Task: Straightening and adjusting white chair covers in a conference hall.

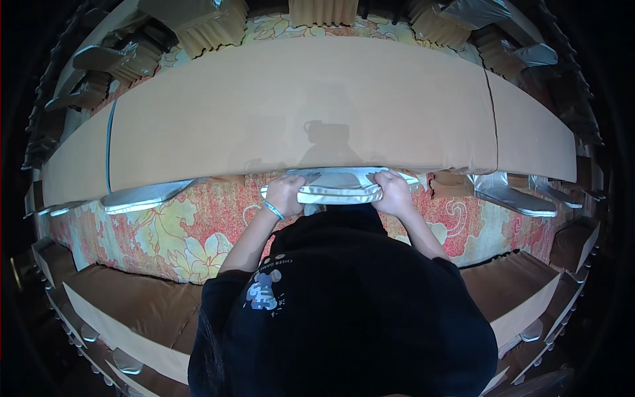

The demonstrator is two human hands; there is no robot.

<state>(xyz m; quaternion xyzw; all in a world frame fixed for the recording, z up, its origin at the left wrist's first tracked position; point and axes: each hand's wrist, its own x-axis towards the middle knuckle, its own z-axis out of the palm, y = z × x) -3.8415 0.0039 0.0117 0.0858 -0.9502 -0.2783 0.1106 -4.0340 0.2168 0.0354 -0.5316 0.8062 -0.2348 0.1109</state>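
Observation:
Directly before me, a chair part with a shiny silver cover [342,194], seat or backrest, sits against the near edge of a long table under a tan cloth [397,104]. My left hand [286,192], with a light blue band on the wrist, grips its left side. On the opposite side my right hand [393,191] is closed around the silver cover. Both thumbs lie over the top surface, while the fingers are mostly hidden. Whether the far end of the silver part goes under the tabletop cannot be seen clearly.
More silver-covered chairs [149,196] stand along the table to the left, with others [513,196] to the right. Behind me are rows of brown-draped tables [134,302]. Floral carpet [198,238] covers the floor. Skirted tables [322,12] stand beyond the table.

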